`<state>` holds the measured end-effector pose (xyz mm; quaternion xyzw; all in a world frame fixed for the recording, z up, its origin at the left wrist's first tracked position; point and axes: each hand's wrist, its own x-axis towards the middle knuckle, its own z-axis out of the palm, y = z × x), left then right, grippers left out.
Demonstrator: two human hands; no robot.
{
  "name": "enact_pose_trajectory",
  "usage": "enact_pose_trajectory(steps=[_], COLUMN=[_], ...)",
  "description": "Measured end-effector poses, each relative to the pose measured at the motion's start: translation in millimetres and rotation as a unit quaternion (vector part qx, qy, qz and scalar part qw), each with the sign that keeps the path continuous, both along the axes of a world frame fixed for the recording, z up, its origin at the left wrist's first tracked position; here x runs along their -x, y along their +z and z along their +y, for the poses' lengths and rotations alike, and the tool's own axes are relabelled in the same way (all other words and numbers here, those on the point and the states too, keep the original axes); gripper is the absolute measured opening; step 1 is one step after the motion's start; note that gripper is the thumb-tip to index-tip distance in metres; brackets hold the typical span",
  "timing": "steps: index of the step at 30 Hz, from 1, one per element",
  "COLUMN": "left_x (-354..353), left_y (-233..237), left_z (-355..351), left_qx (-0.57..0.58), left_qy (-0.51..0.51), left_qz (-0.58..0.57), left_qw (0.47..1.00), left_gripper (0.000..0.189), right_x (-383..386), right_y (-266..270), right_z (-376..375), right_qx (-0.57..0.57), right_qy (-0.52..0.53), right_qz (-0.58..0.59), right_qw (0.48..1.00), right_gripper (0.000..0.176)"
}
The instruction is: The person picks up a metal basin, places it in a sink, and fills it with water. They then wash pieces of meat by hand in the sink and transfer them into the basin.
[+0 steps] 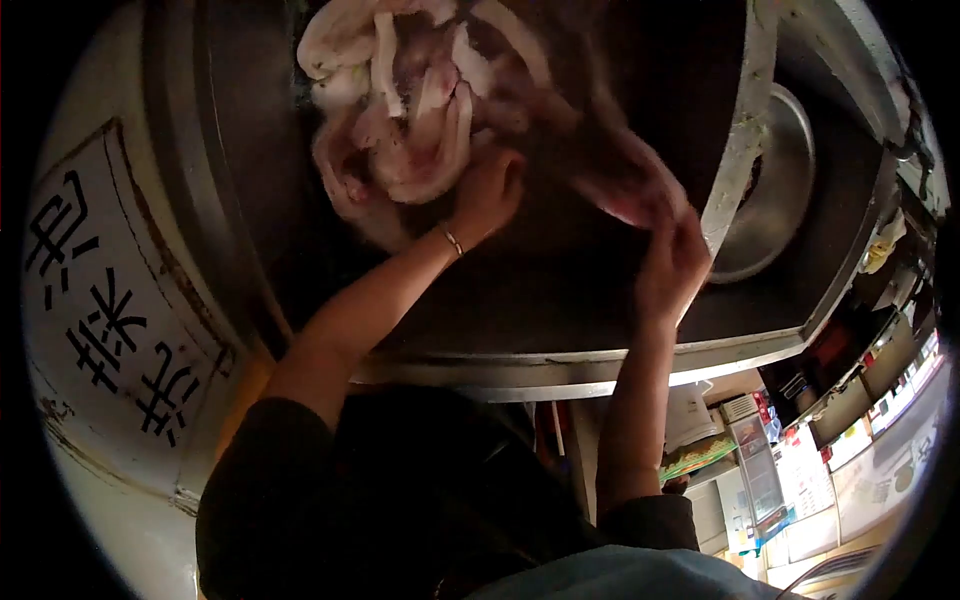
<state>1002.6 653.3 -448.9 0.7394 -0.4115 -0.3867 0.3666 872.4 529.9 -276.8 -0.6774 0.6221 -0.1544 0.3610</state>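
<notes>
Long pale pink strips of raw meat (420, 120) lie heaped in a dark metal sink (470, 300). My left hand (490, 195), with a bracelet at its wrist, is at the lower right edge of the heap, its fingers curled; what they hold, if anything, is hidden. Near the sink's right wall, my right hand (675, 260) is closed on the end of one long meat strip (635, 180), which stretches up and left towards the heap and is blurred in places.
Beyond the divider (735, 140) on the right, a round metal bowl (775, 225) sits in a second basin. A white sign (120, 320) with black characters is at the left. Below right are shelves with packages and a plastic box (757, 470).
</notes>
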Motion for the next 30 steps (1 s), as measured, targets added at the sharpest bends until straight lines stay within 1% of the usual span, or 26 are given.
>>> enact_pose_trajectory(steps=[1,2,3,6,7,8,9,10,12,13,14,15,16,17,18,19,20,21,22,23,25,27,28,29,30], left_x=[-1.2,-2.1,-3.2,-6.6,-9.3,-8.9,-11.0,-13.8,-25.4,-28.0,-29.4,-33.2,-36.8,-38.7,-40.6,-37.5,-38.0,-38.2,-38.3,-39.0,-40.4,-39.5,-36.1,-33.2,-32.2], left_y=[7.7,24.6,40.0,69.8,76.3,71.5,62.3,59.5,56.9,45.5,28.9,5.5,-20.9,-21.5,-21.5,-6.6,5.2,1.7,-7.2,-13.3,-16.1,-9.8,1.1,7.4,5.1], left_z=[-5.6,-13.7,-24.3,-59.5,-70.2,-78.7,-88.1,-92.8,-94.2,-89.3,-78.7,-70.7,-63.8,-62.0,-60.3,-67.2,-68.1,-68.0,-66.0,-65.6,-64.4,-64.0,-65.5,-67.0,-66.8], left_qx=[0.008,0.049,0.092,0.148,0.107,0.125,0.126,0.126,0.125,0.113,0.094,0.101,0.034,-0.001,-0.037,-0.032,-0.026,-0.024,-0.016,-0.007,-0.021,-0.034,-0.008,0.020,0.023], left_qy=[0.002,0.003,0.004,-0.020,-0.045,-0.045,-0.054,-0.064,-0.086,-0.082,-0.080,-0.083,-0.066,-0.062,-0.053,-0.089,-0.123,-0.128,-0.115,-0.102,-0.115,-0.130,-0.132,-0.132,-0.136], left_qz=[0.002,-0.019,-0.038,-0.045,-0.045,-0.035,-0.106,-0.161,-0.259,-0.266,-0.274,-0.270,-0.165,-0.111,-0.061,-0.170,-0.277,-0.280,-0.298,-0.316,-0.324,-0.333,-0.379,-0.425,-0.427], left_qw=[1.000,0.999,0.995,0.988,0.992,0.990,0.985,0.977,0.954,0.954,0.954,0.954,0.984,0.992,0.996,0.981,0.953,0.951,0.948,0.943,0.939,0.933,0.916,0.895,0.894], left_gripper=[0.025,0.026,0.028,0.028,0.032,0.032,0.035,0.038,0.045,0.051,0.056,0.056,0.056,0.056,0.055,0.054,0.052,0.052,0.050,0.048,0.046,0.045,0.044,0.043,0.043], right_x=[-10.8,-7.9,-3.3,1.2,18.0,32.4,46.3,50.5,74.2,86.1,84.0,86.9,91.9,96.2,99.8,110.4,133.6,168.0,173.4,178.5,156.6,159.0,157.7,144.2,128.1], right_y=[28.3,44.1,57.2,102.7,112.0,124.9,138.0,154.9,189.1,210.2,225.2,235.2,241.8,242.8,240.8,233.3,225.6,212.4,198.8,185.2,145.4,95.3,76.5,71.0,65.2], right_z=[-3.7,-7.0,-11.6,-29.0,-37.2,-42.6,-48.1,-52.3,-60.4,-62.1,-67.0,-70.6,-73.8,-77.0,-82.4,-96.0,-105.1,-115.7,-120.2,-124.8,-117.5,-102.7,-94.8,-83.0,-69.3], right_qx=[0.038,0.058,0.090,0.137,0.194,0.211,0.229,0.248,0.286,0.152,0.136,0.235,0.329,0.331,0.399,0.460,0.461,0.359,0.248,0.134,0.039,0.050,0.044,0.078,0.111], right_qy=[0.018,-0.007,-0.007,-0.024,-0.046,-0.081,-0.114,-0.130,-0.140,0.054,0.061,0.031,-0.003,-0.007,-0.047,-0.089,-0.095,-0.020,0.030,0.070,-0.014,-0.189,-0.263,-0.214,-0.165], right_qz=[-0.049,-0.048,-0.079,-0.207,-0.210,-0.244,-0.278,-0.324,-0.440,-0.527,-0.621,-0.548,-0.468,-0.467,-0.396,-0.320,-0.320,-0.233,-0.253,-0.257,-0.320,-0.255,-0.238,-0.185,-0.130], right_qw=[0.998,0.997,0.993,0.968,0.957,0.943,0.926,0.904,0.840,0.834,0.769,0.802,0.821,0.820,0.826,0.823,0.822,0.904,0.935,0.955,0.946,0.947,0.934,0.956,0.971], right_gripper=[0.017,0.019,0.019,0.021,0.025,0.029,0.033,0.033,0.035,0.034,0.033,0.032,0.031,0.031,0.029,0.027,0.027,0.026,0.027,0.029,0.038,0.042,0.042,0.040,0.038])
